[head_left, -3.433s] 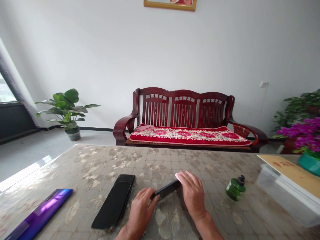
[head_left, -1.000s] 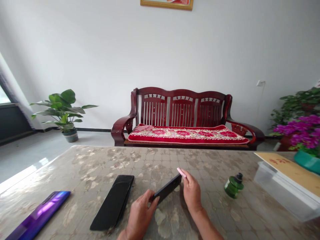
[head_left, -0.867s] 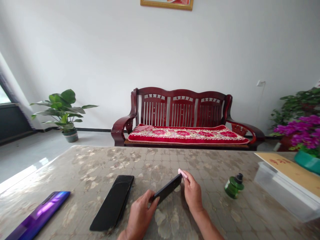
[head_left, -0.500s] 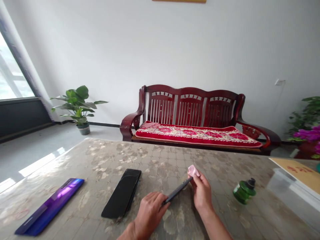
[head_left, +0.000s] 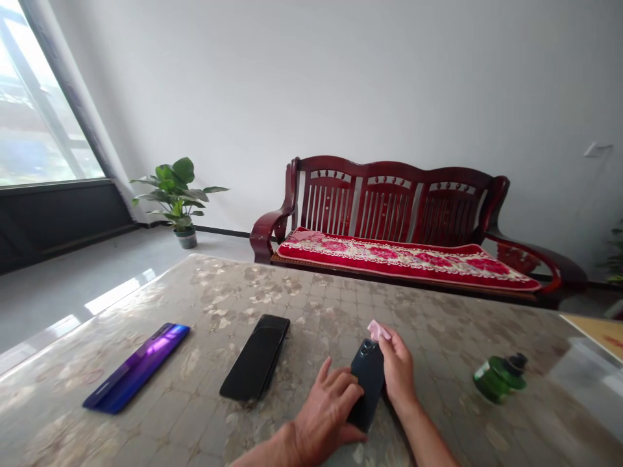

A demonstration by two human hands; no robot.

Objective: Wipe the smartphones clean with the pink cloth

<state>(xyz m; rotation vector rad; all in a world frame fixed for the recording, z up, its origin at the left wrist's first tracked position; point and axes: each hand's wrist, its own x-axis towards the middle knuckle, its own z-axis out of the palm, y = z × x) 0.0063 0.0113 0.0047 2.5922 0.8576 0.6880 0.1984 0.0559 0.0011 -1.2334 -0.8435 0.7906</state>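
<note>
A dark phone point(head_left: 368, 383) lies back-up on the patterned table point(head_left: 204, 305), its camera end pointing away from me. My left hand point(head_left: 327, 410) rests on the phone's near left side, fingers curled over it. My right hand point(head_left: 398, 368) is at the phone's right edge, pinching a small pink cloth point(head_left: 377, 331) against the far end by the camera. To the left lies a black phone point(head_left: 256, 357), face up. Further left is a purple-blue phone point(head_left: 137, 366).
A small green bottle point(head_left: 499, 377) with a black cap lies on its side at the right. A clear box with a yellow lid point(head_left: 596, 334) sits at the far right edge. Behind the table stand a red wooden bench point(head_left: 399, 227) and a potted plant point(head_left: 178, 194).
The dark phone was held tilted on edge between both hands; now it lies flat, back side up. My head has turned left, shifting the scene rightward.
</note>
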